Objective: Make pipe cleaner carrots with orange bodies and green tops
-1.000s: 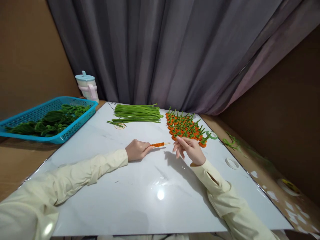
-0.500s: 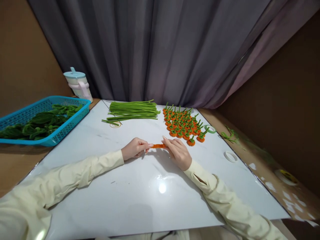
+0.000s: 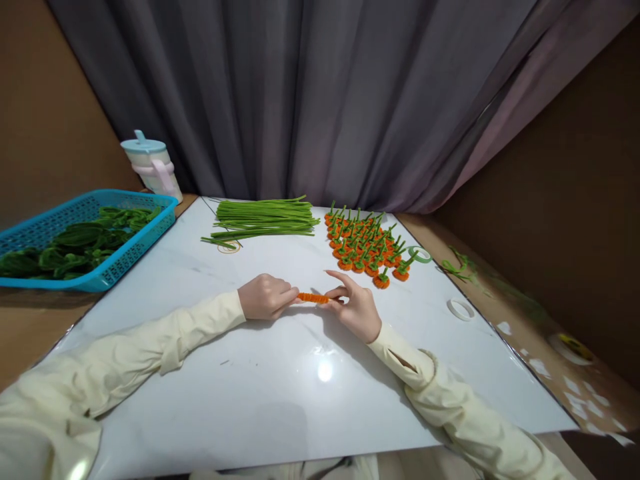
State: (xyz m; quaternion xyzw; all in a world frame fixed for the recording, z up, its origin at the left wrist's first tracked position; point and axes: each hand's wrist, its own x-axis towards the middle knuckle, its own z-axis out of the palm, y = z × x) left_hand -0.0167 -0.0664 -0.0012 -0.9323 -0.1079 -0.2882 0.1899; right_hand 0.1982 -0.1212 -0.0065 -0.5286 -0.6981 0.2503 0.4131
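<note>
Between my two hands an orange pipe-cleaner coil (image 3: 313, 298) is stretched level, just above the white tabletop. My left hand (image 3: 267, 296) pinches its left end, fingers curled. At the right end, the thumb and fingers of my right hand (image 3: 356, 308) hold it, with the index finger raised away. Beyond my right hand stand several small orange pumpkin shapes (image 3: 381, 281) with green pipe-cleaner stems, set in close rows. A bundle of straight green pipe cleaners (image 3: 265, 219) lies farther back, left of the pumpkins.
A blue basket (image 3: 107, 273) of green leafy pieces sits at the left, near a lidded cup (image 3: 153, 167). On the right are a green tape roll (image 3: 420, 254), a white tape roll (image 3: 461, 309), green scraps (image 3: 456, 265) and white paper bits (image 3: 540, 368). A grey curtain (image 3: 310, 100) hangs behind.
My right hand has changed its grip: the index finger is lifted and the fingers are more spread. My left hand has turned slightly over the coil. The view has shifted a little.
</note>
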